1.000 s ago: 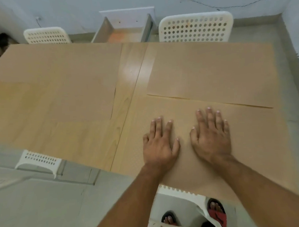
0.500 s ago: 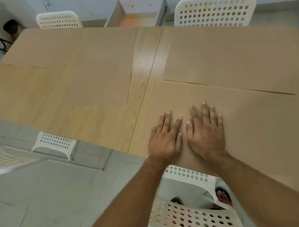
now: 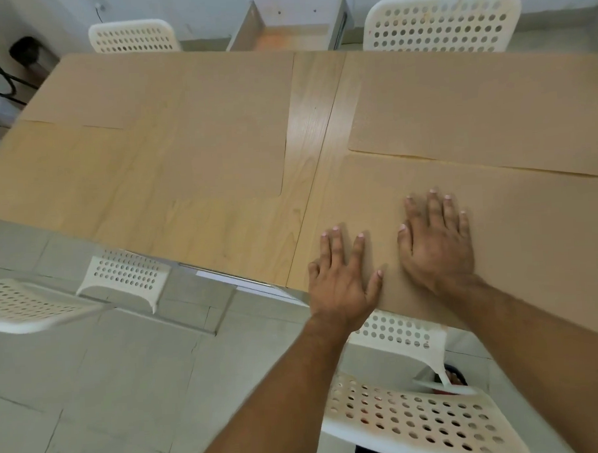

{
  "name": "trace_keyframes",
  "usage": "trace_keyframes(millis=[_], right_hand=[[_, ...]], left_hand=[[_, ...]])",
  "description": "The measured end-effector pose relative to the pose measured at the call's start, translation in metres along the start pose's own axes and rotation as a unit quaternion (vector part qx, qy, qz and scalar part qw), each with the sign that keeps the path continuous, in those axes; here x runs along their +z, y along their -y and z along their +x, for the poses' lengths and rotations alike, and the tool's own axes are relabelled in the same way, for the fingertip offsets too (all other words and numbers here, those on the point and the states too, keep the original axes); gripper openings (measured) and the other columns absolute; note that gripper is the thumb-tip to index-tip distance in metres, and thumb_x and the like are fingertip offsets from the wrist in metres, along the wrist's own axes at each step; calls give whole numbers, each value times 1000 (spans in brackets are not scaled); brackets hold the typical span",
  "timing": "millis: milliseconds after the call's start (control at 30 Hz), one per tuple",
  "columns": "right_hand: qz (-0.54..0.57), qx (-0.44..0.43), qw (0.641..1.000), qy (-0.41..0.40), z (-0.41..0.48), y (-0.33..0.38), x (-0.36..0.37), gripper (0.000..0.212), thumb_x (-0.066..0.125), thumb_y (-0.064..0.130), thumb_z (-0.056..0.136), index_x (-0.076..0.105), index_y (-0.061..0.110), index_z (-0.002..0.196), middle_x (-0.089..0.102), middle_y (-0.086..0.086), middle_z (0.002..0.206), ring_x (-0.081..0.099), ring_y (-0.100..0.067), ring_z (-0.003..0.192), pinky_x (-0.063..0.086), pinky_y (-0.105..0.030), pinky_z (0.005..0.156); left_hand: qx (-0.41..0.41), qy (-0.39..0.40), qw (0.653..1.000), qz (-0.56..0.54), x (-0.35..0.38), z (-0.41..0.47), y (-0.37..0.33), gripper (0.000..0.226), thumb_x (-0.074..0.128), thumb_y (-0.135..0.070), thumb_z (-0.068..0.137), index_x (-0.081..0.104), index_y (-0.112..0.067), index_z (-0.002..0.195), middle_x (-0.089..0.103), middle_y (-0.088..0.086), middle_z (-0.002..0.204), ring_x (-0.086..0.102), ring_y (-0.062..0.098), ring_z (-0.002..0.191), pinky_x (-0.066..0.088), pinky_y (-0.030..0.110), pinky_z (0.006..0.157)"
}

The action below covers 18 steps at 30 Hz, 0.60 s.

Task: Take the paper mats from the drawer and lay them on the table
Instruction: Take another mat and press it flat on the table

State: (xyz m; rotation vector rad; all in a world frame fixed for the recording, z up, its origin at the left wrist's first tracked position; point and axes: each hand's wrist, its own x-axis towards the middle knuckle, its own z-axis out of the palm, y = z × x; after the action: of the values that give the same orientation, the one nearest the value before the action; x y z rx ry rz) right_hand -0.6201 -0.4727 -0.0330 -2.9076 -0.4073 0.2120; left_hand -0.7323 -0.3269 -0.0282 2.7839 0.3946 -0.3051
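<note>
Brown paper covers most of the pale wood surface (image 3: 307,133). The near right mat (image 3: 517,237) lies flat with its long axis running left to right, its near edge along the surface's front edge and its left edge close to the seam down the middle. Both hands are flat on it, palms down and fingers spread, gripping nothing: the left hand (image 3: 341,279) near the mat's near left corner, the right hand (image 3: 435,244) just beside it, the two apart, fingers pointing away from the person. The far right mat (image 3: 484,112) overlaps the near one's far edge and lies the same way. A third mat (image 3: 190,128) covers the far left part, one short edge toward the bare middle strip. Beyond the surface an open drawer (image 3: 292,34) stands between two white perforated chairs (image 3: 443,25); its floor looks bare.
</note>
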Motion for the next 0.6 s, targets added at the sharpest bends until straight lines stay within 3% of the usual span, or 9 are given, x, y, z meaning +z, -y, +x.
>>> trace_keyframes(millis=[333, 600], right_hand=[[-2, -31, 997, 75, -50, 48, -26, 61, 23, 49, 101, 12, 32, 159, 5, -9, 169, 0, -28, 155, 4, -48, 124], [51, -107, 988, 97, -50, 122, -54, 60, 24, 49, 103, 11, 30, 159, 7, -9, 169, 1, -28, 155, 7, -46, 124]], left_hand=[[6, 36, 999, -34, -38, -29, 21, 70, 25, -61, 100, 1, -33, 160, -13, 5, 168, -15, 25, 154, 13, 56, 120], [-53, -54, 996, -48, -95, -45, 63, 61, 38, -51, 101, 29, -23, 154, 21, 9, 165, 16, 28, 152, 30, 56, 113]])
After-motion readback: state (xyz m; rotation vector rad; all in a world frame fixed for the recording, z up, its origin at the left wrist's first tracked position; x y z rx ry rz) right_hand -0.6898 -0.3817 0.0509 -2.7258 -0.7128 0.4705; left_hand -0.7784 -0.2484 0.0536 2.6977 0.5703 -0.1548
